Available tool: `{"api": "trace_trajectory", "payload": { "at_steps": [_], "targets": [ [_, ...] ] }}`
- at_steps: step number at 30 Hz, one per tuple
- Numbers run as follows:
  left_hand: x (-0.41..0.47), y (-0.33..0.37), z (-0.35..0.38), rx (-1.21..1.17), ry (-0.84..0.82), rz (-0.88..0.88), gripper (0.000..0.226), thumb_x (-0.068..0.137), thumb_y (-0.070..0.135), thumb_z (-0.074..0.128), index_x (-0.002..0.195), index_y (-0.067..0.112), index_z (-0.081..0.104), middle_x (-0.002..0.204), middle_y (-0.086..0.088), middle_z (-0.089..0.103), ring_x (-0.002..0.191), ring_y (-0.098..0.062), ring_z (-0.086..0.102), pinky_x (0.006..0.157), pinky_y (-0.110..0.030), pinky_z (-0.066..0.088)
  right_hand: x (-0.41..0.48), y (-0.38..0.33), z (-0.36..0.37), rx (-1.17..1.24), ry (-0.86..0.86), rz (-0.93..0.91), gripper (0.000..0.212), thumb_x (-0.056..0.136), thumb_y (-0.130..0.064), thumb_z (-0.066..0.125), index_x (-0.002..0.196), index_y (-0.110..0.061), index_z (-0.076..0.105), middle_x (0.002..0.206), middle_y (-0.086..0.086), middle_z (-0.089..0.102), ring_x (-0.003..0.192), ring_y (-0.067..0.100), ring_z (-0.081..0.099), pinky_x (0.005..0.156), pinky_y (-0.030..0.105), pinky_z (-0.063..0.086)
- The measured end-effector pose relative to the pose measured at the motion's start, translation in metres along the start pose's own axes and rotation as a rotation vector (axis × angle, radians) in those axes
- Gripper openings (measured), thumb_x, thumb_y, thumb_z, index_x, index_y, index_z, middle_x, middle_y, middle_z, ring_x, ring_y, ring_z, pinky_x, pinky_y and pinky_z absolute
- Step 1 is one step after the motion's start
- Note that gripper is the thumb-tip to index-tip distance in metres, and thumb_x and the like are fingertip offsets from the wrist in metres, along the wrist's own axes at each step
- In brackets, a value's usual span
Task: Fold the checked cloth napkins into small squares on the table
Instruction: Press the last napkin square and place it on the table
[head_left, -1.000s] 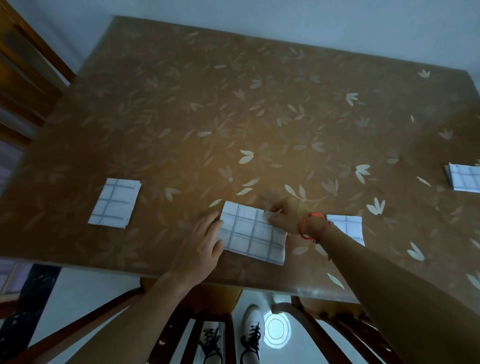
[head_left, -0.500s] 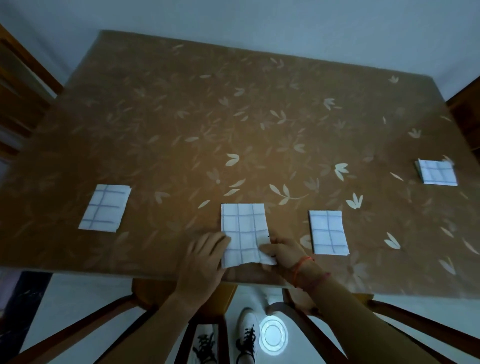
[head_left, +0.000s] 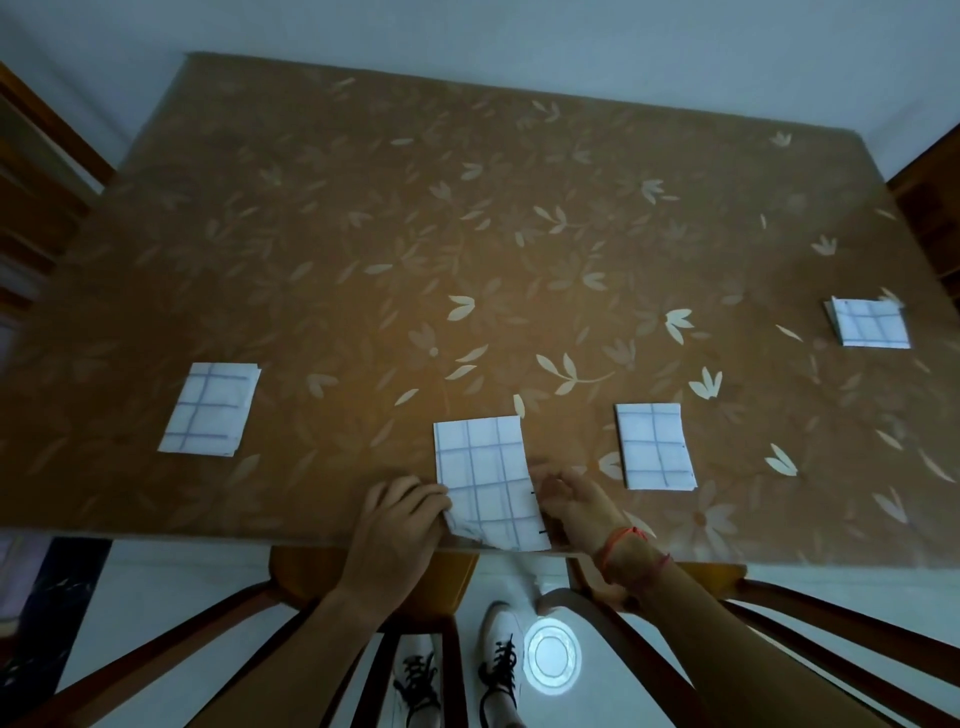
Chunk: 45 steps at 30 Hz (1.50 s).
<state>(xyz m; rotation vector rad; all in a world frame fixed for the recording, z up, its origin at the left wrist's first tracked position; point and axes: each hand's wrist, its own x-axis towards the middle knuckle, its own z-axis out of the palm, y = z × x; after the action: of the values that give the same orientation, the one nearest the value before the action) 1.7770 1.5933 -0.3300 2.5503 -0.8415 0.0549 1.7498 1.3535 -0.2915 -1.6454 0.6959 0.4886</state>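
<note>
The napkin (head_left: 483, 478), since turned lengthwise at the table's (head_left: 467, 208) near edge for halving, is pinched by the left hand (head_left: 400, 525); the right hand's (head_left: 576, 501) hold cannot be told.

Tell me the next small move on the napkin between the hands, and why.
Probably lift the near end of the middle napkin and fold it away onto the far end. It is a longer rectangle than the right napkin, its near end reaches the table edge, and the left hand pinches the raised near-left corner; the right hand sits at the right edge.
</note>
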Motion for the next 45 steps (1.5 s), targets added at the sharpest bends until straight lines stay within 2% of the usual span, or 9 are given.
{"api": "trace_trajectory", "payload": {
  "at_steps": [4, 7, 12, 18, 22, 30, 37, 40, 45],
  "targets": [
    [0.006, 0.004, -0.002, -0.063, 0.032, -0.09, 0.028, 0.094, 0.031, 0.042, 0.094, 0.02, 0.068, 0.097, 0.009, 0.069, 0.103, -0.012, 0.052, 0.085, -0.03, 0.032, -0.005, 0.003, -0.003, -0.513, -0.013, -0.228, 0.052, 0.076, 0.006, 0.057, 0.117, -0.026, 0.062, 0.092, -0.016, 0.065, 0.087, 0.006, 0.061, 0.074, 0.012, 0.049],
    [0.01, 0.004, 0.0, -0.087, 0.021, -0.167, 0.029, 0.094, 0.033, 0.042, 0.094, 0.02, 0.069, 0.092, 0.009, 0.069, 0.098, -0.011, 0.054, 0.083, -0.029, 0.031, -0.003, 0.005, -0.002, -0.773, 0.006, -0.43, 0.049, 0.073, -0.014, 0.074, 0.12, -0.026, 0.063, 0.11, -0.009, 0.056, 0.091, 0.006, 0.056, 0.078, 0.003, 0.039],
    [0.015, 0.002, -0.002, -0.153, 0.035, -0.238, 0.027, 0.093, 0.034, 0.043, 0.089, 0.021, 0.067, 0.084, 0.01, 0.066, 0.088, -0.008, 0.053, 0.078, -0.028, 0.031, 0.004, 0.007, -0.001, -0.781, 0.107, -0.595, 0.027, 0.073, -0.034, 0.071, 0.099, -0.024, 0.074, 0.105, 0.004, 0.057, 0.08, 0.019, 0.064, 0.071, 0.022, 0.054],
    [0.022, 0.0, -0.001, -0.203, 0.024, -0.298, 0.031, 0.092, 0.041, 0.039, 0.095, 0.024, 0.065, 0.086, 0.012, 0.064, 0.085, -0.009, 0.053, 0.077, -0.029, 0.033, 0.003, -0.006, 0.003, -0.712, 0.214, -0.401, 0.02, 0.08, -0.041, 0.069, 0.084, -0.022, 0.073, 0.079, -0.005, 0.071, 0.068, 0.012, 0.062, 0.063, 0.02, 0.046],
    [0.029, -0.003, 0.002, -0.218, -0.005, -0.344, 0.032, 0.09, 0.046, 0.039, 0.102, 0.026, 0.061, 0.089, 0.012, 0.063, 0.087, -0.01, 0.052, 0.079, -0.03, 0.035, 0.013, -0.009, 0.008, -0.607, 0.241, -0.315, 0.028, 0.081, -0.038, 0.07, 0.102, -0.02, 0.071, 0.091, -0.002, 0.073, 0.079, 0.013, 0.064, 0.067, 0.016, 0.047],
    [0.043, -0.011, 0.007, -0.11, -0.045, -0.315, 0.032, 0.09, 0.04, 0.043, 0.113, 0.024, 0.059, 0.085, 0.01, 0.063, 0.087, -0.015, 0.054, 0.083, -0.035, 0.038, 0.032, -0.014, 0.013, -0.597, 0.29, -0.229, 0.029, 0.083, -0.039, 0.065, 0.108, -0.025, 0.066, 0.085, -0.003, 0.069, 0.081, 0.019, 0.064, 0.071, 0.028, 0.052],
    [0.047, -0.012, 0.004, 0.145, -0.04, -0.101, 0.037, 0.093, 0.03, 0.043, 0.123, 0.014, 0.058, 0.119, -0.005, 0.06, 0.107, -0.023, 0.053, 0.085, -0.038, 0.043, 0.04, -0.016, 0.013, -0.665, 0.288, -0.199, 0.027, 0.083, -0.04, 0.063, 0.103, -0.021, 0.062, 0.075, -0.007, 0.058, 0.076, 0.02, 0.06, 0.068, 0.031, 0.053],
    [0.048, -0.015, 0.004, 0.233, -0.127, 0.049, 0.044, 0.095, 0.026, 0.04, 0.133, 0.01, 0.053, 0.14, -0.008, 0.05, 0.128, -0.024, 0.046, 0.092, -0.041, 0.04, 0.042, -0.017, 0.014, -0.678, 0.3, -0.205, 0.031, 0.083, -0.042, 0.063, 0.107, -0.023, 0.061, 0.078, -0.008, 0.057, 0.079, 0.02, 0.062, 0.071, 0.033, 0.055],
    [0.047, -0.023, 0.01, 0.274, -0.305, 0.032, 0.048, 0.096, 0.028, 0.032, 0.138, 0.007, 0.046, 0.151, -0.01, 0.038, 0.142, -0.025, 0.029, 0.1, -0.046, 0.038, 0.039, -0.02, 0.016, -0.717, 0.36, -0.187, 0.035, 0.082, -0.048, 0.059, 0.111, -0.029, 0.053, 0.092, -0.005, 0.063, 0.082, 0.02, 0.063, 0.069, 0.037, 0.057]
  ]
}}
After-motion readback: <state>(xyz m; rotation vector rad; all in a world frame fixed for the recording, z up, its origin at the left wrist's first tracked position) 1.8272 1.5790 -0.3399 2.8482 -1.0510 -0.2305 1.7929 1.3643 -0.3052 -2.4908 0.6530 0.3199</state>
